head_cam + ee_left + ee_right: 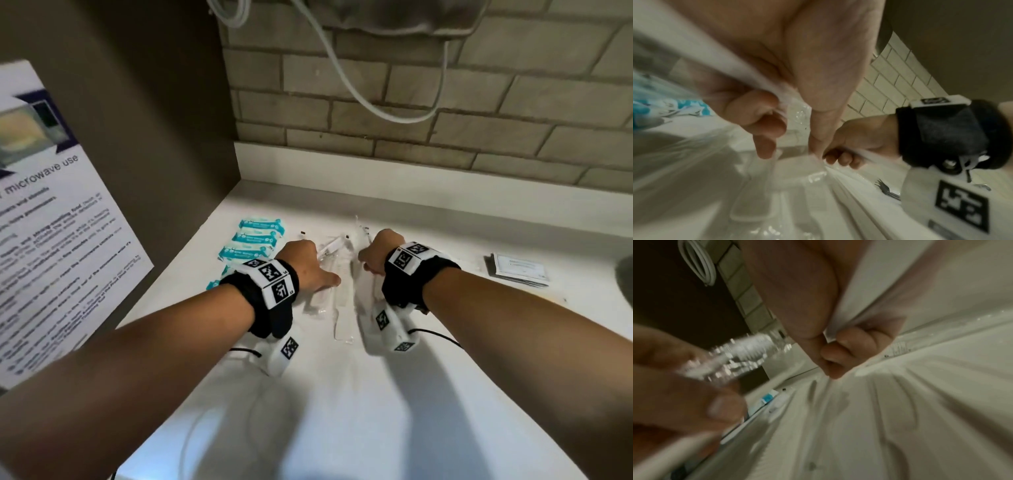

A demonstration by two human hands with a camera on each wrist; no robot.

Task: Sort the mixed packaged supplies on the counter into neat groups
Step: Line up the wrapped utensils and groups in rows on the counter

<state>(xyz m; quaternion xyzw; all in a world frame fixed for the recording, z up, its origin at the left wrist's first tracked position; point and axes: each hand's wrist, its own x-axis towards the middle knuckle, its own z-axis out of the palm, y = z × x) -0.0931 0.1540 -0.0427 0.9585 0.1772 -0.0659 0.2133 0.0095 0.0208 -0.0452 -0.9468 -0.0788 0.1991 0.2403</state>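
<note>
Hands worked mid-surface (342,394). Left hand (301,263) pinched a clear packet (797,113); right hand (376,255) clutched a white packet (368,301), fingers (855,344) curled, probably to square the long packets into one group. Long axes ran front-to-back, far ends toward the brick wall (445,113). Teal packets (255,240) lay grouped left, flat sachets (519,269) right.

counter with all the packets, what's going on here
A person is sorting packaged supplies on a white counter. The left hand and the right hand each grip clear plastic packets in the middle. Teal packets already lie in a row to the left, and a small stack of flat white sachets sits off to the right.
</note>
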